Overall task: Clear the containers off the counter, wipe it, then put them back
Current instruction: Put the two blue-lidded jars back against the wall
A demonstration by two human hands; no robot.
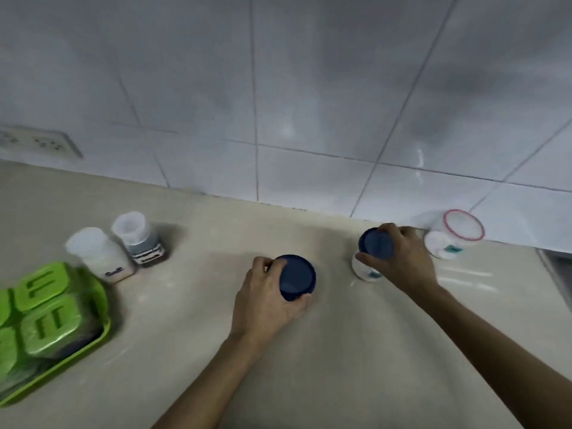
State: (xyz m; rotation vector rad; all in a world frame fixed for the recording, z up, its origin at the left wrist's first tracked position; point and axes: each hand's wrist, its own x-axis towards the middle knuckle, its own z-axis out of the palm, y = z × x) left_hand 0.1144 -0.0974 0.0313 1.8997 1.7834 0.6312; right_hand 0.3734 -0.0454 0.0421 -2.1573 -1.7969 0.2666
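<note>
Two white jars with dark blue lids stand on the beige counter (192, 320). My left hand (266, 300) is wrapped around the nearer blue-lidded jar (297, 277) in the middle of the counter. My right hand (402, 258) grips the farther blue-lidded jar (376, 244), which stands near the tiled wall. A third white jar with a red-rimmed lid (458, 233) stands just right of my right hand, against the wall.
Two small white shakers (102, 255) (139, 239) stand at the left. A green tray of green-lidded spice boxes (52, 326) sits at the left edge. A wall socket (40, 144) is at the far left, and a sink edge (557, 270) at the right.
</note>
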